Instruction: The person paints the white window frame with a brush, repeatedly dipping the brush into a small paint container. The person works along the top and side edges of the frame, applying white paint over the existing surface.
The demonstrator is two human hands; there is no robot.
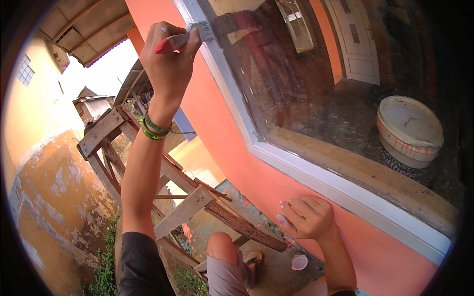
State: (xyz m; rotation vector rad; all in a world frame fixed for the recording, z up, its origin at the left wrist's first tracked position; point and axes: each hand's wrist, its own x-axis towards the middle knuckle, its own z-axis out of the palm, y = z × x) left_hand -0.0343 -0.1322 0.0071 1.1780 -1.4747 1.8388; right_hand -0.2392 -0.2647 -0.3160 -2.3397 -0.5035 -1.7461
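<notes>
– So where's the brush (172, 43)?
– Up on the left upright of the window frame (224, 81), bristles flat against it. The left hand (168, 56) has its fingers wrapped closely round the red handle, thumb up towards the bristles.
– And the right hand (308, 217)?
– Below the frame's bottom rail, by the coral wall (224, 133). Fingers curled into a loose fist, whitish smears on the tips. I see nothing in it, though the palm's hidden. Can't tell whether it's leaning on the wall.
– How much is covered?
– I'd call it well along. From the bottom-left corner, the frame looks pale both ways: up to the bristles and along the bottom rail. The inner edge against the glass (296, 98) is ragged, dark in patches, so I'd guess that's what's left.
– And the top?
– Beyond what I can see. Wet or dry, I couldn't say either.
– Anything else around?
– A small pale cup (299, 262) on the ground below the frame, a wooden trestle (185, 212) to the frame's left, and a lidded tub (410, 130) behind its glass.
</notes>
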